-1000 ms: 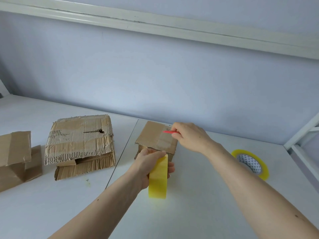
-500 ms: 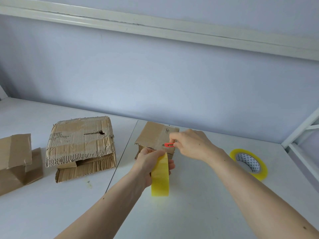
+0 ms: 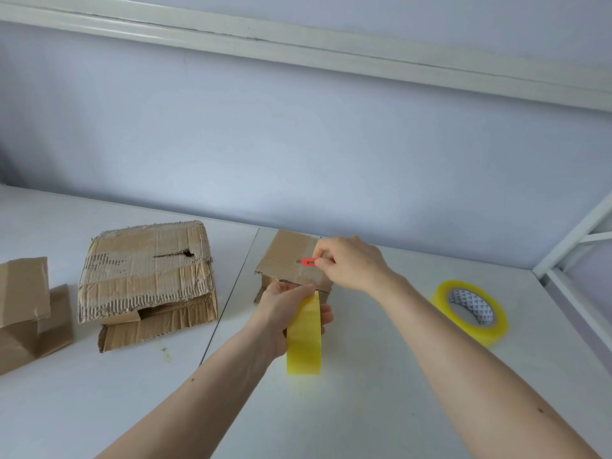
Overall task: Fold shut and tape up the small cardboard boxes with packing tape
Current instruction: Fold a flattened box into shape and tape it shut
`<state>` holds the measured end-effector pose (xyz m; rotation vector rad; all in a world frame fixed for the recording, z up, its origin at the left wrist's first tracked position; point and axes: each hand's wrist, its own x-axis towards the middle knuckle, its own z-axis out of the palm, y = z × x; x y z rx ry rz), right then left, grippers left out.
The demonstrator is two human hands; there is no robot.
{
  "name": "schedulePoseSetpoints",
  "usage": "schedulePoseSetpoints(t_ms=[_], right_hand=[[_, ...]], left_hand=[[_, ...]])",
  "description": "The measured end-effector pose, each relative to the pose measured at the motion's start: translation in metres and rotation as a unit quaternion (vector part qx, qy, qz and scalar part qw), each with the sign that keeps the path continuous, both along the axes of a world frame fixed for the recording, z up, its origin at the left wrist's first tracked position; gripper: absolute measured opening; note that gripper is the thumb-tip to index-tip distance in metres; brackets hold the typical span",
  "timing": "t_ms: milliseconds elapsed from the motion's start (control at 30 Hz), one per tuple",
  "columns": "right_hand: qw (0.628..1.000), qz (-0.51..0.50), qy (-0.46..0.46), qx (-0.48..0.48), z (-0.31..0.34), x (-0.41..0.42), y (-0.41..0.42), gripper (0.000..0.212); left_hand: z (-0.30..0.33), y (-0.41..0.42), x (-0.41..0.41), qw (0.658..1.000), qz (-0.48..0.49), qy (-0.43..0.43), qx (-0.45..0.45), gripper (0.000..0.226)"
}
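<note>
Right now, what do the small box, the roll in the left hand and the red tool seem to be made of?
Small box: brown corrugated cardboard, matte and creased, with a glossier strip that looks like tape. Roll of tape gripped by the left hand: translucent yellowish plastic film, shiny. Red cutter pinched by the right hand: probably plastic, from its bright even colour; whether a blade shows is too small to tell.

Your white table [image 3: 364, 409] has three cardboard boxes on it: a small box [image 3: 288, 260] near the wall, a battered bigger box [image 3: 145, 279] to its left, another [image 3: 26, 313] at the left edge. A tape roll [image 3: 470, 313] lies on the right.
</note>
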<state>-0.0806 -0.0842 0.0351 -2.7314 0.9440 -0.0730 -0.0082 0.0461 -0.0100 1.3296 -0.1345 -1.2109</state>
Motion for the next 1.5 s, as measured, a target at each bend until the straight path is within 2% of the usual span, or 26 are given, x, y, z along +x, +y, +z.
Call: schedulePoseSetpoints(t_ms=[133,333,467,600,700,767,833,933,1067,1367,1500], right_hand=[[0.998,0.031,0.004,-0.056,0.004,-0.003,0.004,0.015],[0.994,0.059,0.03,-0.09,0.003,-0.007,0.005,0.015],[0.99,0.076,0.047,-0.114,-0.002,-0.007,0.008,0.016],[0.982,0.066,0.102,-0.144,0.014,-0.023,0.003,0.013],[0.983,0.027,0.128,-0.127,0.028,-0.036,-0.008,0.015],[0.994,-0.007,0.064,-0.089,0.027,-0.032,-0.012,0.015],[0.998,-0.034,0.014,-0.052,0.015,-0.014,-0.011,0.029],[0.999,-0.052,-0.004,-0.015,-0.017,0.016,-0.008,0.049],[0.998,-0.063,-0.009,-0.026,-0.043,0.024,-0.012,0.064],[0.999,-0.043,-0.006,-0.033,-0.047,0.022,-0.017,0.067],[0.998,-0.061,-0.019,0.016,-0.037,0.026,-0.013,0.048]], left_hand=[[0.0,0.0,0.001,1.0,0.001,0.003,0.001,0.03],[0.0,-0.002,0.0,1.0,-0.005,-0.004,0.002,0.034],[0.001,0.0,0.001,1.0,0.003,-0.001,0.003,0.033],[-0.001,-0.002,0.001,1.0,0.018,0.001,-0.001,0.024],[-0.002,-0.003,-0.001,1.0,0.016,0.003,0.004,0.025],[-0.003,-0.003,-0.001,1.0,0.012,0.001,0.006,0.026],[-0.002,-0.003,-0.001,1.0,0.007,0.001,0.005,0.026],[0.0,-0.001,-0.002,1.0,0.001,0.004,0.005,0.027],[0.002,0.006,0.002,1.0,-0.017,0.008,0.014,0.035],[0.03,0.026,0.015,0.99,-0.109,0.087,0.029,0.028],[0.041,0.031,0.009,0.996,-0.084,0.019,-0.032,0.02]])
